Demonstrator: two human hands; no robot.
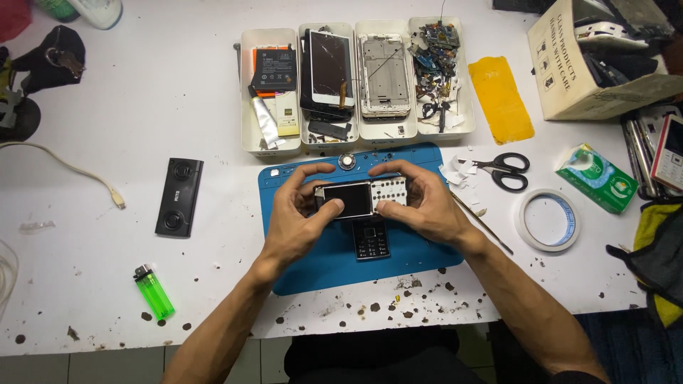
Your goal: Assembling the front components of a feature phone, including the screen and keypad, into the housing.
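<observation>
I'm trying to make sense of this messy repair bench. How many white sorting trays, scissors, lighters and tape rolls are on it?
White sorting trays: 4, in a row behind the blue mat
Scissors: 1
Green lighter: 1
Tape roll: 1
Total: 7
Both hands, left and right, hold an opened phone above the mat.

Both bare forearms reach forward and angle inward. The left hand (299, 213) and right hand (420, 206) meet at centre, fingers curled, thumbs pressed on top, knuckles facing outward.
</observation>
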